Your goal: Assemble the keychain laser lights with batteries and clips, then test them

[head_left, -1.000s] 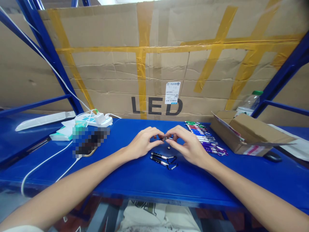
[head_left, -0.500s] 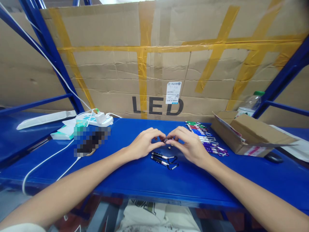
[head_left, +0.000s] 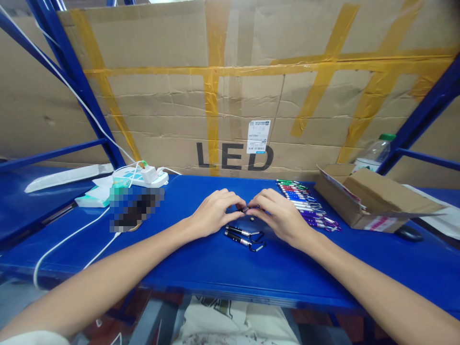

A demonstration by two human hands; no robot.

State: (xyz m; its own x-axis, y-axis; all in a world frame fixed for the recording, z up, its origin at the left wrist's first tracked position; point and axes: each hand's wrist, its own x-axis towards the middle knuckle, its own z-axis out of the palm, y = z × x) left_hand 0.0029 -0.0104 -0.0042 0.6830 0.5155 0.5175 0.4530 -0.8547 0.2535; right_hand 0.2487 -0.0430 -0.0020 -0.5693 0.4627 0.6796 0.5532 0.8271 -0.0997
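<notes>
In the middle of the blue table, my left hand [head_left: 217, 211] and my right hand [head_left: 275, 211] meet fingertip to fingertip. Each one pinches an end of a small dark and silver keychain flashlight [head_left: 246, 209], mostly covered by the fingers. Just below the fingertips lies a tiny round piece [head_left: 252, 219], too small to name. Closer to me, two black and silver keychain flashlights [head_left: 239, 235] with black carabiner clips lie side by side. To the right of my right hand is a row of several such flashlights [head_left: 300, 199] in green, red, blue, silver and purple.
An open cardboard box [head_left: 370, 201] stands at the right, with a green-capped bottle [head_left: 377, 151] behind it and a black computer mouse [head_left: 409, 233] beside it. At the left are a power strip [head_left: 153, 178], cables, tissues [head_left: 95, 194] and a blurred-out dark object [head_left: 136, 211]. Cardboard [head_left: 161, 110] walls the back.
The fingers of both hands have shifted slightly around the held flashlight, and a bit more of its silver part shows between them. The things on the table lie as before.
</notes>
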